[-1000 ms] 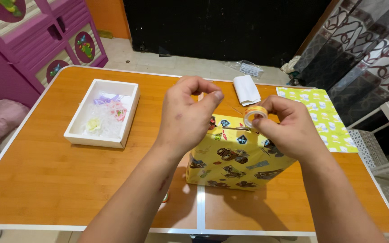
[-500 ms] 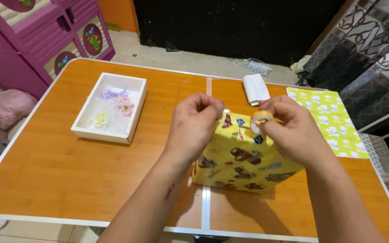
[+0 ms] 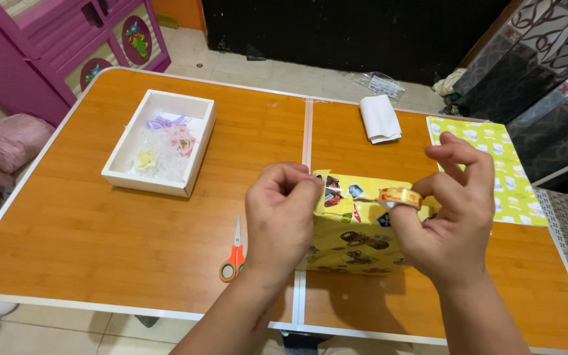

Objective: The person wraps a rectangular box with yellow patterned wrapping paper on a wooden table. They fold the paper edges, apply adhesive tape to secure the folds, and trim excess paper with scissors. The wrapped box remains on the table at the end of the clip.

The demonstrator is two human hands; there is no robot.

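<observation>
Wrapped box (image 3: 356, 227): yellow patterned paper already on, standing mid-surface (image 3: 100, 230). Left hand (image 3: 281, 220) fingers pinched on tape end at top edge. Right hand (image 3: 451, 217) holding tape roll (image 3: 399, 196), strip stretched. Sealing unfinished; scissors (image 3: 233, 255) lying beside, untouched.

Centre right of the frame: boxy package (image 3: 356, 227) wrapped in yellow paper with dark cartoon prints, standing on the orange table. Upper right, past the table's far edge: small clear plastic packet (image 3: 377, 84) with a white label, lying on the floor.
</observation>
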